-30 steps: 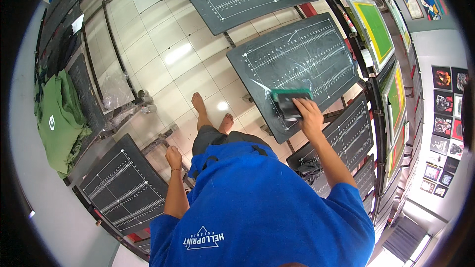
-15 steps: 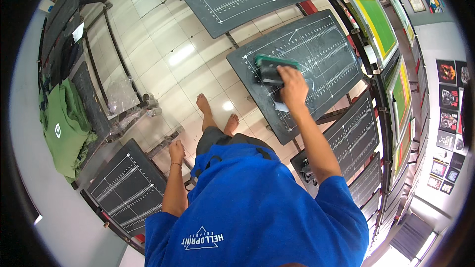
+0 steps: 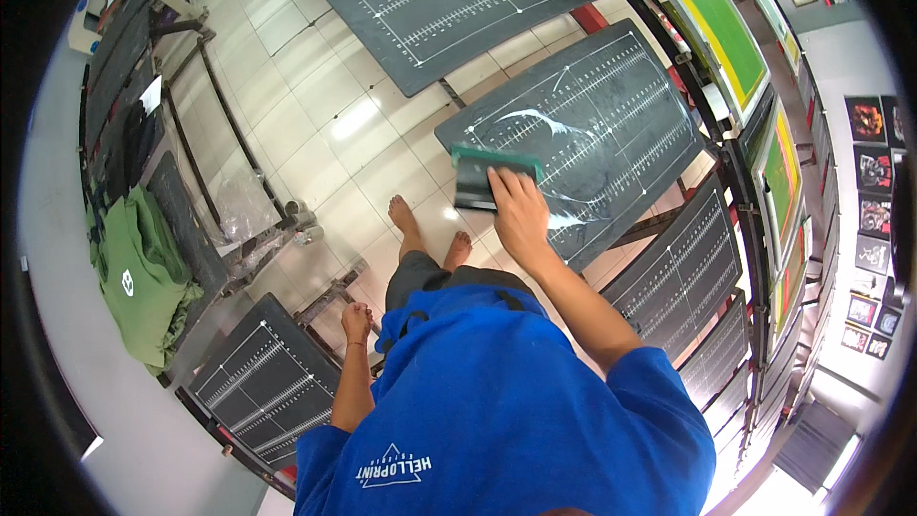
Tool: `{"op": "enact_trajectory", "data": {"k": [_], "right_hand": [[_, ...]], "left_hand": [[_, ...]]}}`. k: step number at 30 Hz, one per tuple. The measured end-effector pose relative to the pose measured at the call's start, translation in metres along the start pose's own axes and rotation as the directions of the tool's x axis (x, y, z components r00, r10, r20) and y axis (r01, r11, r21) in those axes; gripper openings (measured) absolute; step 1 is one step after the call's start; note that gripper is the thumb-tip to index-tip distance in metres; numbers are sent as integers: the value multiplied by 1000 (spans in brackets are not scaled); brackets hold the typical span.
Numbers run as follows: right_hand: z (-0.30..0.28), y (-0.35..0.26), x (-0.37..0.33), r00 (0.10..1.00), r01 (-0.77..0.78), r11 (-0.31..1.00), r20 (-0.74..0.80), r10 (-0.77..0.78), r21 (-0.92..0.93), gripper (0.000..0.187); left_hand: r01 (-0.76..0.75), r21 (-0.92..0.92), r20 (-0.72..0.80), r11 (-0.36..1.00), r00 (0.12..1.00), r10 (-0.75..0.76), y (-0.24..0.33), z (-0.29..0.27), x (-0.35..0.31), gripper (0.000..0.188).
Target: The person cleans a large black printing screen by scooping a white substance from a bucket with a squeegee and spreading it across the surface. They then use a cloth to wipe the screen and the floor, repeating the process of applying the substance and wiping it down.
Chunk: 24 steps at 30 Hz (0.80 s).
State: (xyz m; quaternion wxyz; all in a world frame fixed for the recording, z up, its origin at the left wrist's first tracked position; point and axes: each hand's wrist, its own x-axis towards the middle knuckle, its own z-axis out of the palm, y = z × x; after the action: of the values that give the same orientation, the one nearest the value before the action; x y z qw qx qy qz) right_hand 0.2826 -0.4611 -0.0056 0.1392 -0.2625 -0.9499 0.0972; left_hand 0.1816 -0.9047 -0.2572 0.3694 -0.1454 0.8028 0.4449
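My right hand point(image 3: 522, 218) grips a squeegee point(image 3: 475, 182) with a dark holder and a green blade edge. The squeegee is at the near left edge of a black printing board point(image 3: 621, 134) marked with white rulers and lines. Curved white wet streaks point(image 3: 540, 119) lie across that board, and another smear shows beside my right wrist. My left hand point(image 3: 356, 322) hangs low at my left side with its fingers curled in and nothing visible in them. It is nearest to a smaller black board point(image 3: 263, 377) on the left.
Another ruled board point(image 3: 458, 5) stands beyond the streaked one, and more boards point(image 3: 678, 268) follow on the right. Framed screens point(image 3: 721, 48) in green and yellow line the right rack. Green shirts point(image 3: 143, 277) hang over a board at left. Pale tiles point(image 3: 325, 115) cover the floor between.
My right hand has drawn the squeegee left and toward me, from the board's middle left to its near edge. White streaks now show where it was. My left hand has lowered slightly.
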Motion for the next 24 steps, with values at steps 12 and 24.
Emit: {"op": "enact_trajectory", "data": {"k": [12,24], "right_hand": [[-31,161,54,873,-484,838,-81,480,-253,54],[12,26,59,992,-125,992,9,125,-37,48]], "left_hand": [[-367,632,-38,683,865,500,36,-29,4,25],[-242,714,-92,657,898,431,68,-18,1,30]]}}
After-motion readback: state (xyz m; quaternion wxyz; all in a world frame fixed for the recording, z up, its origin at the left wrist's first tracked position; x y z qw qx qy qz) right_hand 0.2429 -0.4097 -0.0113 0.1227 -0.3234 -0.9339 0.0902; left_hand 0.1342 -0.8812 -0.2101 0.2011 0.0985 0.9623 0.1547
